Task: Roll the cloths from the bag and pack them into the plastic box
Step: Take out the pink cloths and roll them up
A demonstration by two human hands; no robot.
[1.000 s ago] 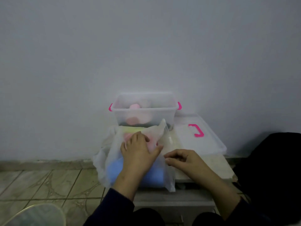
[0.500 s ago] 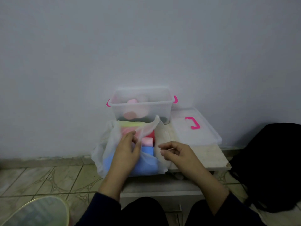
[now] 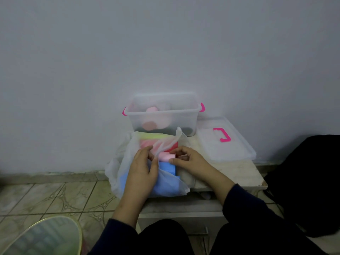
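Your left hand (image 3: pixel 142 166) pinches the thin flap of the white bag (image 3: pixel 117 162), fingers curled round it, holding the mouth apart. Your right hand (image 3: pixel 187 159) curls on the pale pink cloth (image 3: pixel 165 156) at the opening, thumb pressed along its near edge. Inside the bag lie a blue cloth (image 3: pixel 166 167), a red one and a yellow-green one. Behind it, the plastic box (image 3: pixel 161 115) holds pink rolls (image 3: pixel 151 109); its lid (image 3: pixel 224 142) lies beside it.
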